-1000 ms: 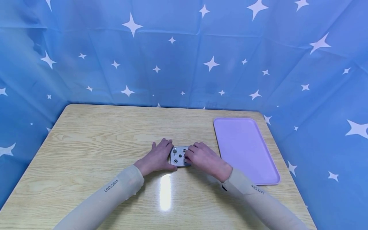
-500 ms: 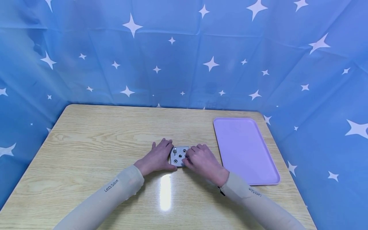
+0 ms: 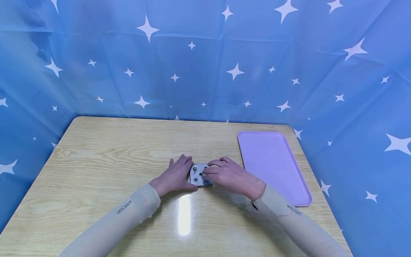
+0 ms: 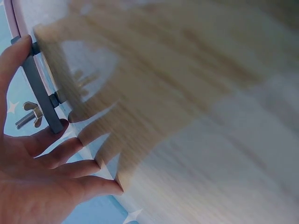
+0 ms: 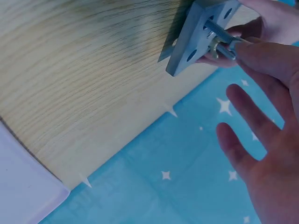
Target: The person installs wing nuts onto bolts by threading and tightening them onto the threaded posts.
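Observation:
A square metal plate [image 3: 200, 182] with several holes sits on low dark feet [image 4: 54, 99] in the middle of the table. My left hand [image 3: 176, 175] holds its left side, thumb at the near edge and index finger at the far one; the other fingers rest spread on the table. A wing nut [image 4: 32, 114] sits on a threaded bolt standing from the far-left corner. Above the plate, my right hand [image 3: 226, 175] pinches the upper end of another threaded bolt [image 5: 217, 30] between thumb and index finger. That bolt stands at a hole near the middle; its lower end is hidden.
A shallow purple tray [image 3: 273, 167] lies on the right side of the wooden table [image 3: 122, 142]. Blue cloth [image 3: 192, 89] with white stars hangs behind the table and along its sides.
My right hand has shifted from the plate's right side to over its middle hole, its fingers now more spread. The left hand and the plate have stayed in place.

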Demonstrator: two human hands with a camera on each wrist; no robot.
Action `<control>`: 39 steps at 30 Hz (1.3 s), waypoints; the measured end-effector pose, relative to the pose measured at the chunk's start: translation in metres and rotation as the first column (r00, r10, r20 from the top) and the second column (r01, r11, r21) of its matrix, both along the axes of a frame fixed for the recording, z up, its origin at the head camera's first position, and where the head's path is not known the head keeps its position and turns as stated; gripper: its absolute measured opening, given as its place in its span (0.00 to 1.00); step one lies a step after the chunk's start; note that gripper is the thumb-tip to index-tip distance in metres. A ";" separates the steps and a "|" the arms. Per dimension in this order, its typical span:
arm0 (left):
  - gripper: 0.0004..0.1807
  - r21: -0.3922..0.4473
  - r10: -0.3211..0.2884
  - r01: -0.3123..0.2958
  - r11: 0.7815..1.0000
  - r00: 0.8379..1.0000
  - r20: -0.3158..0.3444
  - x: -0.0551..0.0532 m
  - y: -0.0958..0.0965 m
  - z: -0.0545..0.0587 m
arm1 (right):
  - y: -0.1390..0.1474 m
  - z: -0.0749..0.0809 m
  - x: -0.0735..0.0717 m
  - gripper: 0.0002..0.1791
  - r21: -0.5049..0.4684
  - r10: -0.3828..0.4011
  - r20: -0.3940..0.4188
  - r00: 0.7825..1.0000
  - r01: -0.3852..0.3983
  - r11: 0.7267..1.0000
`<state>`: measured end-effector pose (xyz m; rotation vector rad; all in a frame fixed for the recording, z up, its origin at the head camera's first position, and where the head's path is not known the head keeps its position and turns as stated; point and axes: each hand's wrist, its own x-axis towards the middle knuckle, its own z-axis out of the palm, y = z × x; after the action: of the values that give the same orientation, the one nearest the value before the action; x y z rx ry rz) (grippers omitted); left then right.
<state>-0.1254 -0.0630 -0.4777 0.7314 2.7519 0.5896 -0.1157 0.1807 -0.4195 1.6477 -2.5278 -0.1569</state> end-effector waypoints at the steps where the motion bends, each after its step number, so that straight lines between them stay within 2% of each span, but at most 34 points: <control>1: 0.51 0.000 0.000 0.000 1.000 1.000 0.000 0.000 0.000 0.000 | 0.000 0.000 0.000 0.18 -0.002 0.002 -0.003 1.000 -0.002 1.000; 5: 0.51 -0.003 0.002 -0.002 1.000 1.000 0.000 0.000 0.001 0.000 | -0.001 -0.001 -0.001 0.15 -0.017 0.010 -0.022 1.000 -0.011 1.000; 9: 0.52 0.000 0.003 -0.003 1.000 1.000 0.005 0.000 0.001 0.001 | -0.002 -0.006 -0.002 0.11 -0.073 0.004 -0.068 0.998 -0.009 0.997; 13: 0.52 0.003 0.004 -0.004 1.000 1.000 0.011 0.001 0.002 0.002 | -0.006 -0.014 0.001 0.07 -0.144 -0.044 -0.097 0.994 0.029 0.989; 15: 0.53 0.002 0.005 -0.005 1.000 1.000 0.013 0.001 0.002 0.003 | -0.009 -0.018 0.003 0.06 -0.178 -0.093 -0.086 0.992 0.077 0.981; 18: 0.53 0.004 0.005 -0.005 1.000 1.000 0.012 0.001 0.002 0.003 | -0.014 -0.024 0.007 0.06 -0.240 -0.183 -0.046 0.982 0.167 0.956; 24: 0.53 0.009 0.005 -0.005 1.000 1.000 -0.003 0.002 0.001 0.002 | -0.021 -0.033 0.015 0.06 -0.352 -0.324 0.041 0.945 0.317 0.881; 27: 0.52 0.008 0.005 -0.005 1.000 1.000 -0.005 0.002 0.001 0.001 | -0.022 -0.033 0.017 0.06 -0.349 -0.358 0.064 0.931 0.357 0.866; 29: 0.52 0.011 0.004 -0.004 1.000 1.000 -0.009 0.002 0.001 0.001 | -0.021 -0.031 0.018 0.10 -0.312 -0.368 0.072 0.927 0.371 0.874; 32: 0.52 -0.002 -0.002 0.002 1.000 1.000 -0.008 0.002 0.001 0.001 | -0.016 -0.020 0.015 0.23 -0.220 -0.324 0.104 0.940 0.339 0.915; 34: 0.51 -0.003 -0.003 0.003 1.000 1.000 -0.009 0.001 0.001 0.001 | -0.011 -0.011 0.012 0.31 -0.150 -0.251 0.130 0.959 0.270 0.951; 36: 0.51 -0.004 -0.002 0.002 1.000 1.000 -0.006 0.001 0.001 0.001 | -0.006 -0.003 0.008 0.35 -0.094 -0.163 0.148 0.975 0.178 0.979; 39: 0.50 -0.004 0.000 0.000 1.000 1.000 -0.005 0.000 0.002 0.001 | 0.000 0.002 0.004 0.32 -0.023 -0.062 0.103 0.993 0.064 0.998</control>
<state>-0.1251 -0.0614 -0.4769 0.7330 2.7566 0.5835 -0.1122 0.1804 -0.4174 1.6071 -2.6464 -0.0458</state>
